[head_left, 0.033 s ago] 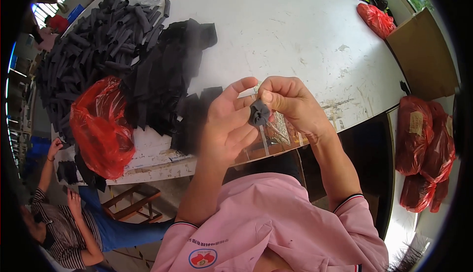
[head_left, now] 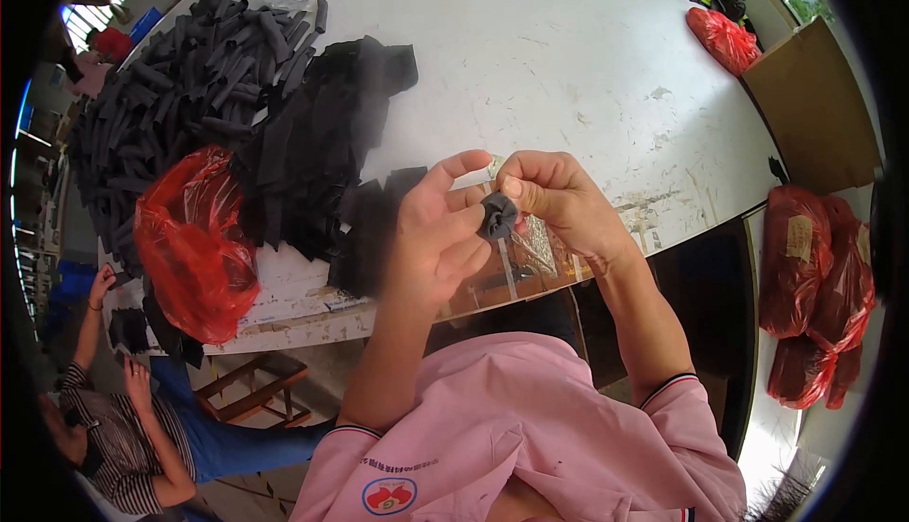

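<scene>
Just above the table's near edge, both hands hold a small dark grey fabric tube, bunched and seen end-on. My right hand pinches its upper rim between thumb and fingertips. My left hand grips it from the left side; some of its fingers are hidden behind or inside the cloth. To the left, a large heap of similar dark grey fabric tubes covers the table. Flat black fabric pieces lie stacked between that heap and my left hand.
A red plastic bag lies at the table's left front. Beyond it a co-worker in a striped shirt handles dark cloth beside a wooden stool. At right are a cardboard box and filled red bags. The white table shows scuffs.
The fabric tube has turned slightly in my fingers, so its folds look different. My left hand has shifted a little. The co-worker's hands have moved slightly.
</scene>
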Demonstrator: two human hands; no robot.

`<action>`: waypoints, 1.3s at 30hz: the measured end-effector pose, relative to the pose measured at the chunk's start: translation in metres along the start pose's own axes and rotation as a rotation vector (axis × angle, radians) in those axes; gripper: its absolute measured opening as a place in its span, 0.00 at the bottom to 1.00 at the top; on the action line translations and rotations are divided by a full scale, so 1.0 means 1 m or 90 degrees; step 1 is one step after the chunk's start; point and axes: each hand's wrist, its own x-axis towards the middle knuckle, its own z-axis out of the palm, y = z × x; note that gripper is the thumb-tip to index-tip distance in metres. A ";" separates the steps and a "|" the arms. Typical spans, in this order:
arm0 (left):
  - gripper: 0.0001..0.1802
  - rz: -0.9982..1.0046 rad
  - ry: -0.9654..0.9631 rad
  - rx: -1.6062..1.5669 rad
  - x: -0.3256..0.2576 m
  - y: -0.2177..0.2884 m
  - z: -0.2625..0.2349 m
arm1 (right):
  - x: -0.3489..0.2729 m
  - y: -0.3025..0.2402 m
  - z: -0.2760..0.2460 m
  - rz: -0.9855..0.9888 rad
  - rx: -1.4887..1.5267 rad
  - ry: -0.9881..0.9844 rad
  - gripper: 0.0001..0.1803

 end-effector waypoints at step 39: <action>0.12 -0.006 -0.018 -0.225 -0.002 -0.048 -0.036 | 0.008 0.044 -0.014 0.067 -0.033 0.030 0.13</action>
